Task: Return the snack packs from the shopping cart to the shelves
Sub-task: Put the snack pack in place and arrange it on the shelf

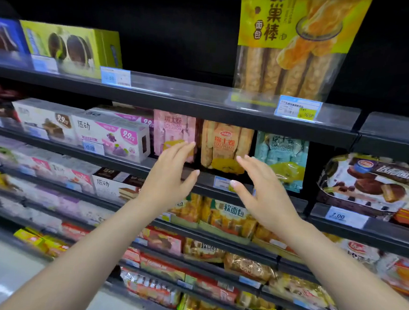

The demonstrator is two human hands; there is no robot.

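An orange swiss-roll snack pack (226,145) stands upright on the second shelf (204,179), between a pink pack (173,131) and a pale blue pack (281,155). My left hand (170,174) is raised in front of the shelf, just left of the orange pack, its fingers straight and overlapping the pink pack. My right hand (264,190) hovers just right of the orange pack, fingers spread. Neither hand holds anything. The shopping cart is out of view.
A tall yellow bread-stick bag (291,47) stands on the top shelf, with a green box (73,48) to its left. White cake boxes (112,136) sit left of the pink pack, a chocolate pie bag (371,181) at right. Lower shelves hold several bread packs.
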